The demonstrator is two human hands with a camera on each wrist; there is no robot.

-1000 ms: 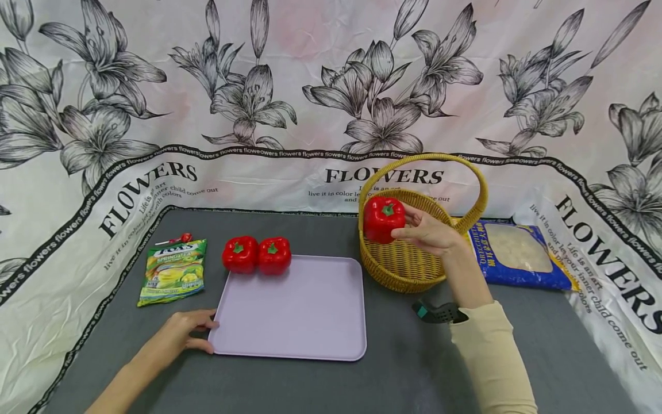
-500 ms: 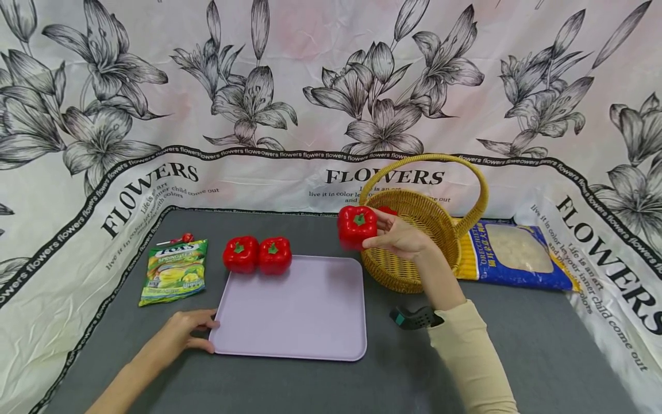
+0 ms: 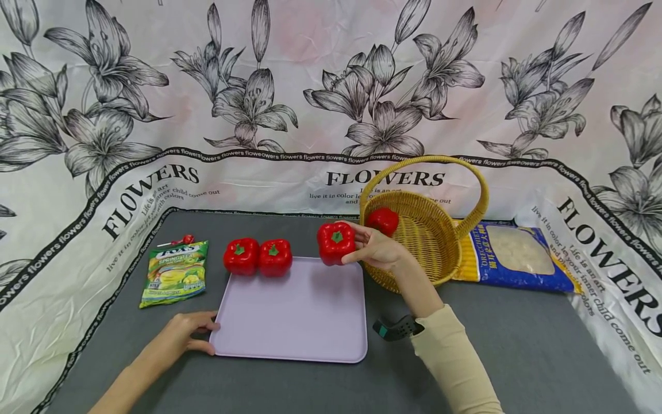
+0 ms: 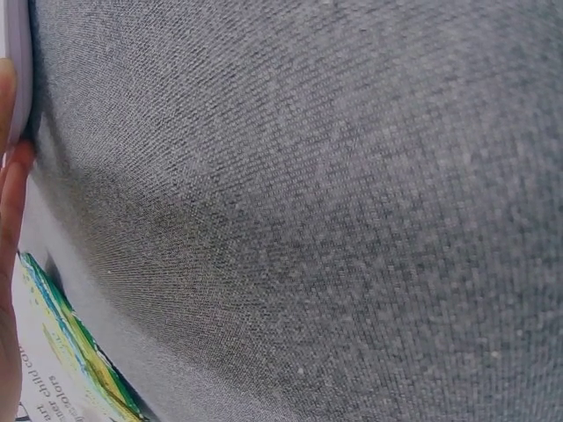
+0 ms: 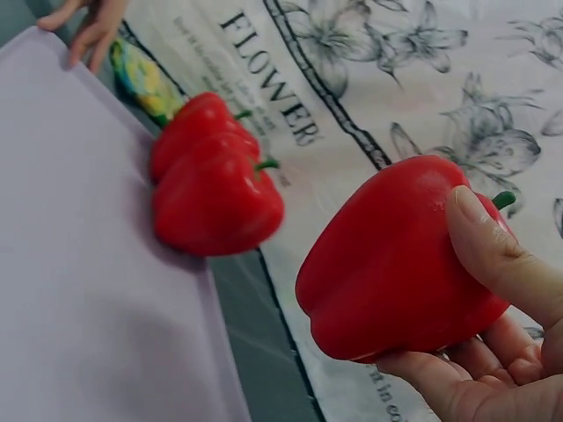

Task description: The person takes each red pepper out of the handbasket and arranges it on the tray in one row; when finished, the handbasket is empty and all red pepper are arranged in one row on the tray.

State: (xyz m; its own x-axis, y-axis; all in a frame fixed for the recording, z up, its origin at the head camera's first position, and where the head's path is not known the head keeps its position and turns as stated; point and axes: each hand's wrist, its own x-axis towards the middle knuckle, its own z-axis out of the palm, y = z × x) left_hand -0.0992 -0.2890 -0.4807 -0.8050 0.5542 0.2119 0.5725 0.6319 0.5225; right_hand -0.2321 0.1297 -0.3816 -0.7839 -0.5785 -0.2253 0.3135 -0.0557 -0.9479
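Note:
Between the thumb and fingers of my right hand [image 3: 374, 247] is a red bell pepper [image 3: 336, 242], held above the far right part of a pale lilac tray [image 3: 289, 322]. In the right wrist view the thumb presses one side of the pepper [image 5: 396, 264] and the fingers support it from below. Two more red bell peppers, a left one [image 3: 241, 256] and a right one [image 3: 275, 257], sit side by side at the tray's far left corner. My left hand [image 3: 186, 333] touches the tray's left edge with fairly straight fingers and thumb.
A yellow wicker basket [image 3: 429, 241] with a tall handle stands right of the tray, a red pepper [image 3: 384, 221] inside. Behind it lies a blue and yellow pasta bag [image 3: 517, 256]. At left are a green candy packet [image 3: 174, 273] and a small red item [image 3: 187, 238].
My right hand has carried the red bell pepper leftward and slightly down, from over the basket to above the tray. The pepper in the basket has come into view. My left hand stays put.

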